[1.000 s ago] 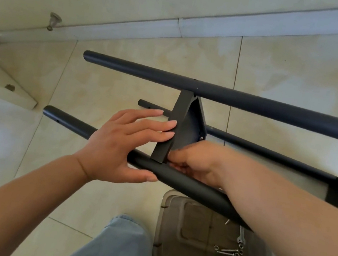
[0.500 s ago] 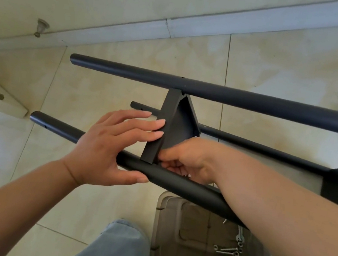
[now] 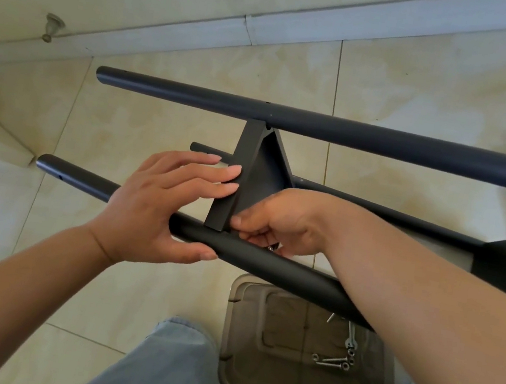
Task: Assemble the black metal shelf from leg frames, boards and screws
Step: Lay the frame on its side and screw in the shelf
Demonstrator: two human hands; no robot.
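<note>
Black metal shelf board (image 3: 249, 177) at frame centre stands between 2 black tubular leg rails, unmoved over 1 second. Left hand (image 3: 155, 205) presses it, fingers straight; right hand (image 3: 276, 226) now pinches a silver screw (image 3: 272, 247), evidently being fastened.

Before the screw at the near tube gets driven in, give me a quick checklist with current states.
1. Triangular black metal shelf board seated against the near black metal leg tube: ok, its corner meets the tube.
2. Left hand steadying: ok, fingers flat on the board edge, thumb under the tube.
3. Right hand has the silver screw: ok, fingers pinch at the joint, with only a glint of metal visible.
4. Screw lined up with its hole: cannot tell, hidden by fingers.
5. Spare silver screws in the grey plastic tray: ok.
6. Far black tube joint fastened: cannot tell.
</note>
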